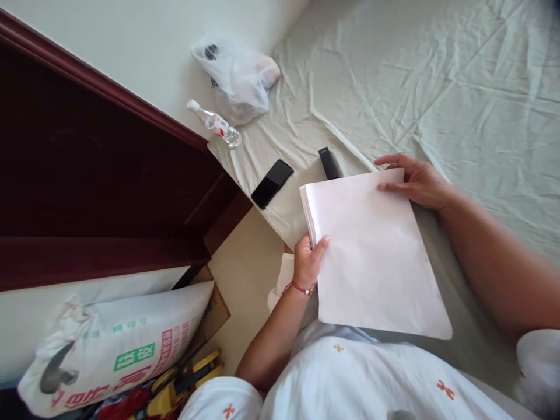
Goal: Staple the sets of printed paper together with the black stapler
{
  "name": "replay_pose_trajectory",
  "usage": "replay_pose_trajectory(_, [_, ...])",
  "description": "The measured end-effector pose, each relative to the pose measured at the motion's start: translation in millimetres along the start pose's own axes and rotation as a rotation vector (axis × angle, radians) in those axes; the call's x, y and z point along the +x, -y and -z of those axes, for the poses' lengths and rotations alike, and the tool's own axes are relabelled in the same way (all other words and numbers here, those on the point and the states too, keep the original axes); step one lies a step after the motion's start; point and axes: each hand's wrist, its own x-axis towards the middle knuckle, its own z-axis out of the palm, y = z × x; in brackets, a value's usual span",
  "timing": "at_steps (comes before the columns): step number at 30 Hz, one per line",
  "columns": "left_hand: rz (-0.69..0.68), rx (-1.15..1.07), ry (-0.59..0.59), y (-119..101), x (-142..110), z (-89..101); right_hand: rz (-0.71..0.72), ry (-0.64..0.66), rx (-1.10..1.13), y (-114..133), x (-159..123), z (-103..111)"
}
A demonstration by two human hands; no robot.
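A stack of white paper sheets is held up in front of my body, blank on the side that faces me. My left hand grips its left edge, thumb on top and the fingers hidden underneath. At the upper right corner, my right hand pinches the sheets, with the thumb on the front and the index finger stretched along behind the top edge. Just beyond the top edge lies a black box-shaped object, partly covered by the paper. A black phone rests to the left of it.
A pale wrinkled sheet covers the surface ahead. Near the wall, a clear bottle lies beside a white plastic bag. Dark red wooden furniture stands left, above a printed white sack and yellow-black items.
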Motion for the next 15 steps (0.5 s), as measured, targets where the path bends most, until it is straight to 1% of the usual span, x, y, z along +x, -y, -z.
replay_pose_trajectory(3, [-0.052,-0.029,-0.091,6,5,-1.4,0.045,0.006,0.039,-8,5,1])
replay_pose_trajectory(6, [-0.115,-0.012,-0.145,9,6,-2.1,0.011,0.034,0.153,-10,5,2])
replay_pose_trajectory(9, [-0.166,0.020,-0.145,10,5,-1.3,-0.069,0.070,0.225,-7,2,3])
replay_pose_trajectory(11, [-0.186,0.042,-0.139,10,4,-0.3,-0.096,0.061,0.258,-5,0,3])
replay_pose_trajectory(15, [-0.211,0.084,-0.167,12,3,-0.1,-0.054,0.009,0.219,-5,-1,2])
